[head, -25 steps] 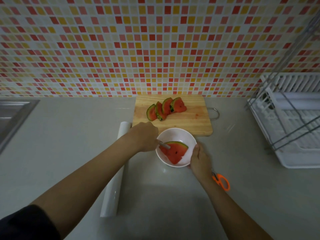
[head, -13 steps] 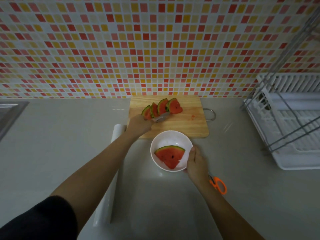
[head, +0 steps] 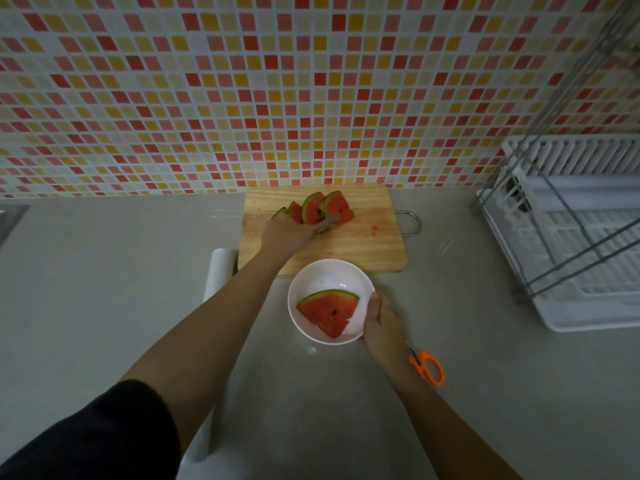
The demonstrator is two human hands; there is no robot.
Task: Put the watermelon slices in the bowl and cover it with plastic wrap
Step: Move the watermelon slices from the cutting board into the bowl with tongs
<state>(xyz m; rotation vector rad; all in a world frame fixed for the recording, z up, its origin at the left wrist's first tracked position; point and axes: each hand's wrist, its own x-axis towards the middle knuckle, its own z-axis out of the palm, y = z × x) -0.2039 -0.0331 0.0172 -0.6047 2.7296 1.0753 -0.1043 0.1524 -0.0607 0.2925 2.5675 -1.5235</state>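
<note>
Obs: left hand (head: 285, 233) closed round a thin metal utensil (head: 325, 225), its tip at the upright watermelon slices (head: 322, 209). Their row runs along the far edge of the cutting board (head: 374, 251), just beyond and right of that hand. One slice (head: 327, 311) lies flat in the white bowl (head: 329, 271) at the board's near edge. The right hand (head: 382, 323) grips the bowl's right rim. Utensil blurred: fork or knife, cannot tell. Knuckles half hide the leftmost slice. The forearm covers most of the plastic wrap roll (head: 218, 271).
</note>
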